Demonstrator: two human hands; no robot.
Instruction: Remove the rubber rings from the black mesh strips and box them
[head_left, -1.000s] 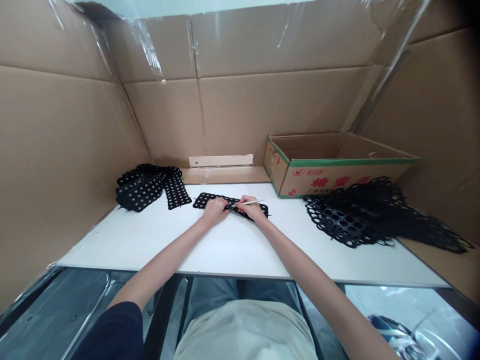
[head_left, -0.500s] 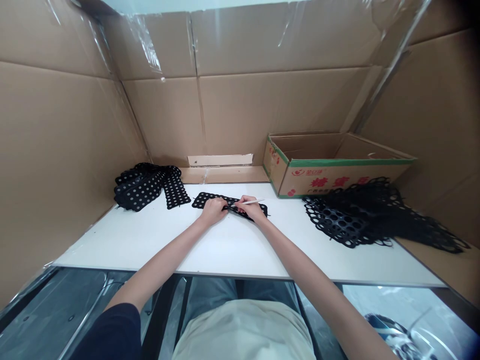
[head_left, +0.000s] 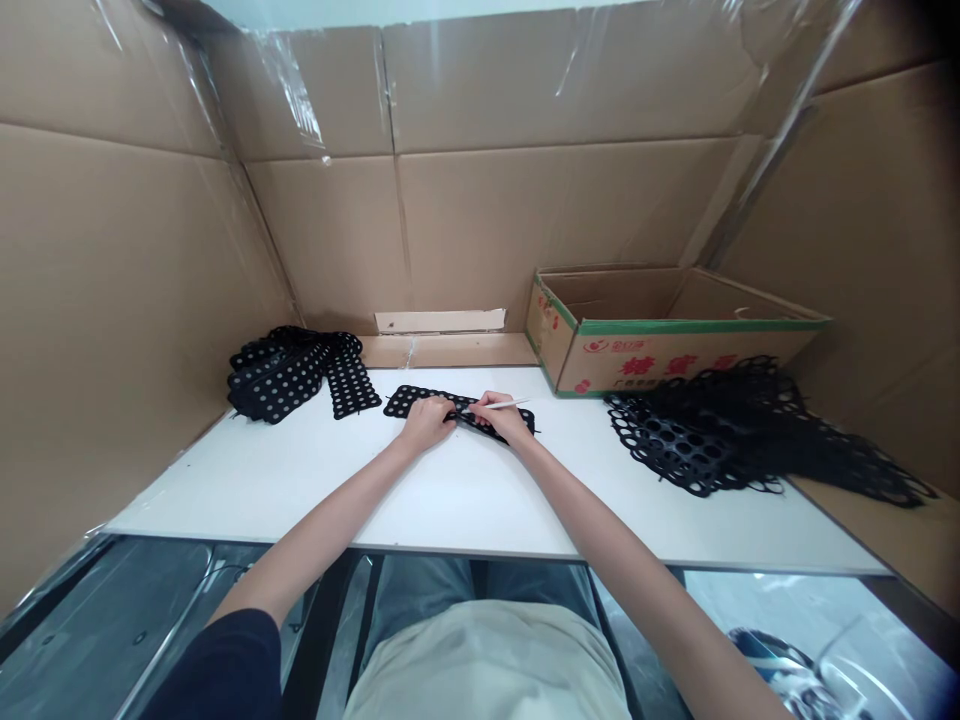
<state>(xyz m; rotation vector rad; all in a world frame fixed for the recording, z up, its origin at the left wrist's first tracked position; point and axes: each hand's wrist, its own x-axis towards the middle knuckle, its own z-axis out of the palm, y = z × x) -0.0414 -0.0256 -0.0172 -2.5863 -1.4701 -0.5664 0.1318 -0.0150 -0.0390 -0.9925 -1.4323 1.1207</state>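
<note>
We hold the black perforated strip steady at 12 o'clock on the white table, left hand curled closed over it; right hand pinches a thin white stick against it. Black mesh piles sit at 2 o'clock.

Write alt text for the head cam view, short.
Two bare hands work on a black perforated strip on a white table: the left hand grips it, and the right hand holds a thin pale stick against it. Black dotted mats lie to the left; black mesh lies right, before an open cardboard box.
</note>
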